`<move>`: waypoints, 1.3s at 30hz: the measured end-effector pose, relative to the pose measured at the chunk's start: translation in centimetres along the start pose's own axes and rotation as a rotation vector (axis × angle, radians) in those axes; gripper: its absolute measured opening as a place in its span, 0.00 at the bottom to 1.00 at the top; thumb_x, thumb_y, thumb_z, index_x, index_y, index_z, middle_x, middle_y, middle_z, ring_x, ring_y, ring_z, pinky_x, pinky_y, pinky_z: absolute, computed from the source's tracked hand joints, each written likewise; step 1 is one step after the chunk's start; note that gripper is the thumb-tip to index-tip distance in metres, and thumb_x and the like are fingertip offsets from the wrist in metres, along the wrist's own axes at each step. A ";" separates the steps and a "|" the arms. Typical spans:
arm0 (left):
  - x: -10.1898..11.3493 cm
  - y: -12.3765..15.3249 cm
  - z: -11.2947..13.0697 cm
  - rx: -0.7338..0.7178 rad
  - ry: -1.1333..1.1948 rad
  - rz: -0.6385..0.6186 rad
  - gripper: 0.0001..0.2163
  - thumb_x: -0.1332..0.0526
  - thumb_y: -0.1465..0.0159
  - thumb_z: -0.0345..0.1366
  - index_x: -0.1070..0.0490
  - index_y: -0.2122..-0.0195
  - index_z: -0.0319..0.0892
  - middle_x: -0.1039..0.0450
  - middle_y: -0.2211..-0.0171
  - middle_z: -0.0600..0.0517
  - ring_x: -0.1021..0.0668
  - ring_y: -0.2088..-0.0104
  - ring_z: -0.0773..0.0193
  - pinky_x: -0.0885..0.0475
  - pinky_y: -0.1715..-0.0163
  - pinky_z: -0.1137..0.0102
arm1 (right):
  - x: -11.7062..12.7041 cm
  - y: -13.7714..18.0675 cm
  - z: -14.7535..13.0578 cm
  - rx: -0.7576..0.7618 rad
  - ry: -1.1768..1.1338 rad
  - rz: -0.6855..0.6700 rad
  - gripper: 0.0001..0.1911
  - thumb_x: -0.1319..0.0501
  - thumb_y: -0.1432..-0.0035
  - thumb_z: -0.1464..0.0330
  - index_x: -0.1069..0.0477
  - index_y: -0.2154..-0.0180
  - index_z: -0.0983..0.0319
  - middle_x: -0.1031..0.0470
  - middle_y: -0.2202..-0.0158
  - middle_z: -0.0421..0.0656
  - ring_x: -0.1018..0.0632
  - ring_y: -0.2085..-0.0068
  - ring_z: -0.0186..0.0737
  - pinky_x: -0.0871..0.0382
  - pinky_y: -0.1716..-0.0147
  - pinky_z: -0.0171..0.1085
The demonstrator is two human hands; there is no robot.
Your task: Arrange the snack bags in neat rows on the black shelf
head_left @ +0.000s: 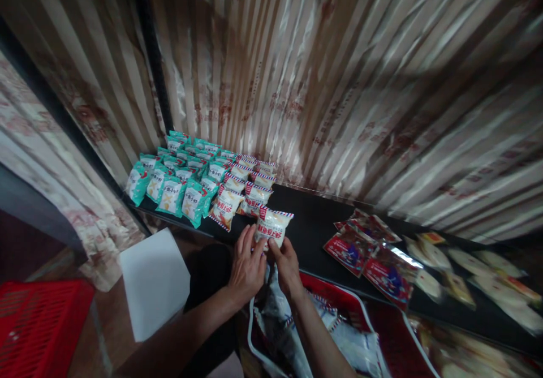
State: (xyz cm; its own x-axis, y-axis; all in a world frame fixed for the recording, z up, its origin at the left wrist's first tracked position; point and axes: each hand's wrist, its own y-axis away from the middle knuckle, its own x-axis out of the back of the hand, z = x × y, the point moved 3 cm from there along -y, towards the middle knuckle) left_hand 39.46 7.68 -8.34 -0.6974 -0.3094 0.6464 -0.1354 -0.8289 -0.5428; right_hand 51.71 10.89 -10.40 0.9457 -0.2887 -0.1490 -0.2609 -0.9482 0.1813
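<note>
A small white snack bag [275,223], plump and printed with red lettering, is held roughly upright at its lower part between the left hand [248,265] and the right hand [288,265], its top edge (striped, red and blue) left uncovered beyond the fingers.

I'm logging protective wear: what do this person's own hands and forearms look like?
The left hand and right hand are ungloved. No sleeve, watch or bracelet shows on the left forearm or right forearm. The picture is too soft to rule out thin rings.
</note>
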 end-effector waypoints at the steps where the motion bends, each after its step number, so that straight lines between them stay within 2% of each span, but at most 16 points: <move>1: -0.6 0.4 -0.5 0.030 0.021 -0.014 0.21 0.48 0.39 0.27 0.40 0.44 0.40 0.51 0.36 0.40 0.46 0.36 0.49 0.39 0.43 0.48 | -0.5 -0.6 0.2 0.016 0.008 0.019 0.24 0.31 0.61 0.55 0.31 0.64 0.60 0.22 0.70 0.40 0.25 0.71 0.39 0.31 0.69 0.36; 6: -2.7 0.4 -3.1 0.165 0.087 -0.084 0.27 0.48 0.43 0.25 0.45 0.40 0.36 0.49 0.37 0.38 0.44 0.37 0.47 0.39 0.43 0.48 | -2.8 -2.9 1.2 0.092 0.085 0.053 0.24 0.34 0.57 0.54 0.33 0.61 0.60 0.23 0.67 0.40 0.24 0.68 0.39 0.31 0.67 0.37; 12: -2.8 -0.8 -5.0 0.269 0.055 -0.068 0.24 0.49 0.42 0.26 0.41 0.42 0.35 0.48 0.38 0.37 0.43 0.38 0.47 0.41 0.42 0.49 | -4.1 -4.2 2.2 0.124 0.272 0.013 0.20 0.35 0.56 0.56 0.29 0.63 0.60 0.22 0.70 0.41 0.24 0.70 0.40 0.32 0.67 0.37; 15: -3.1 -0.7 -5.2 0.244 0.055 -0.044 0.24 0.50 0.42 0.26 0.42 0.42 0.34 0.49 0.38 0.37 0.42 0.38 0.48 0.40 0.42 0.49 | -4.0 -4.5 2.7 0.136 0.276 0.031 0.21 0.35 0.57 0.57 0.28 0.61 0.60 0.22 0.70 0.41 0.24 0.70 0.41 0.32 0.68 0.37; 19: -3.7 -0.6 -5.4 0.189 0.056 -0.005 0.24 0.51 0.40 0.25 0.43 0.41 0.34 0.49 0.37 0.37 0.43 0.38 0.50 0.40 0.42 0.51 | -4.1 -4.7 2.9 0.187 0.271 0.082 0.27 0.35 0.56 0.59 0.31 0.53 0.59 0.21 0.63 0.43 0.23 0.64 0.43 0.32 0.64 0.37; 25: -4.4 -0.9 -6.1 0.180 0.054 0.025 0.23 0.54 0.38 0.26 0.44 0.40 0.35 0.46 0.37 0.39 0.43 0.37 0.54 0.40 0.41 0.54 | -4.6 -5.3 3.1 0.259 0.352 0.098 0.27 0.38 0.53 0.59 0.32 0.51 0.60 0.23 0.58 0.45 0.24 0.58 0.45 0.32 0.58 0.39; 29: -4.1 -0.9 -5.9 0.183 0.054 0.011 0.23 0.55 0.37 0.26 0.43 0.40 0.34 0.48 0.36 0.39 0.46 0.36 0.54 0.42 0.40 0.55 | -4.5 -5.4 3.4 0.305 0.428 0.128 0.28 0.41 0.51 0.57 0.34 0.49 0.62 0.24 0.56 0.47 0.24 0.58 0.46 0.32 0.58 0.41; 32: -3.5 -0.8 -5.5 0.227 0.061 0.007 0.23 0.52 0.39 0.27 0.40 0.41 0.35 0.48 0.37 0.39 0.44 0.37 0.52 0.41 0.41 0.54 | -4.7 -5.4 3.6 0.306 0.456 0.146 0.29 0.42 0.50 0.56 0.36 0.48 0.63 0.25 0.56 0.48 0.24 0.57 0.46 0.32 0.57 0.42; 35: -2.7 -0.7 -5.6 0.324 0.081 0.062 0.22 0.50 0.41 0.25 0.37 0.44 0.37 0.43 0.41 0.40 0.39 0.41 0.53 0.40 0.42 0.55 | -5.3 -5.3 3.8 0.278 0.480 0.126 0.30 0.42 0.50 0.55 0.37 0.48 0.64 0.25 0.55 0.49 0.24 0.57 0.47 0.32 0.57 0.42; 39: -1.8 -0.8 -6.3 0.459 0.114 0.255 0.23 0.50 0.43 0.23 0.37 0.46 0.37 0.43 0.45 0.40 0.38 0.43 0.53 0.39 0.42 0.54 | -5.7 -4.9 3.6 0.300 0.504 0.113 0.30 0.42 0.50 0.54 0.36 0.49 0.63 0.24 0.57 0.49 0.25 0.56 0.48 0.32 0.58 0.42</move>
State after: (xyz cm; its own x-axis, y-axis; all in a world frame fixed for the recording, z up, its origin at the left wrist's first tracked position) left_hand 36.38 11.81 -12.42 -0.7432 -0.4964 0.4487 0.3520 -0.8603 -0.3687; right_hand 46.91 16.74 -13.97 0.8651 -0.3610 0.3483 -0.3391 -0.9325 -0.1243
